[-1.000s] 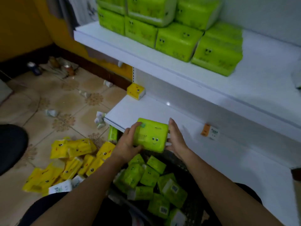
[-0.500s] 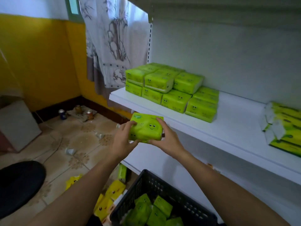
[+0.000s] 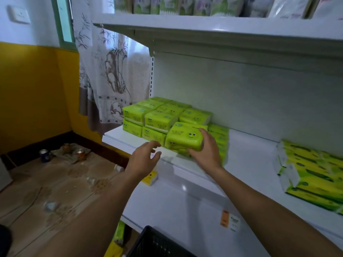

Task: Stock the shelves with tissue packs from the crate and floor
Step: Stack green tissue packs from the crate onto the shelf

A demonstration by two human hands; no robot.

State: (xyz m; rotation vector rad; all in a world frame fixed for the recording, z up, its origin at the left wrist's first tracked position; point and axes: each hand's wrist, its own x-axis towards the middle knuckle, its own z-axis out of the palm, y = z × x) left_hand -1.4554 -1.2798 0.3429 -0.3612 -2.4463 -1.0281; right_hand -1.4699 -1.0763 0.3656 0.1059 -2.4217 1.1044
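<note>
A green tissue pack [image 3: 182, 136] with a smiley face sits at the front of the stacked green packs [image 3: 157, 117] on the middle white shelf [image 3: 246, 160], on top of another pack. My right hand [image 3: 206, 151] grips its right end, fingers curled over the top edge. My left hand [image 3: 143, 160] hovers just left of the pack, fingers spread and relaxed, touching nothing. The black crate [image 3: 157, 243] shows only its rim at the bottom edge.
A larger yellow-green tissue bundle [image 3: 311, 175] lies at the shelf's right. A yellow pack [image 3: 151, 178] sits on the lower shelf [image 3: 176, 206], with an orange price tag [image 3: 225, 218] on the shelf edge. Cans [image 3: 44, 154] and litter lie on the tiled floor. More packs fill the top shelf [image 3: 204, 25].
Both hands lifted the green pack from the crate up to the middle shelf and set it on the stack. My left hand has let go; my view rose.
</note>
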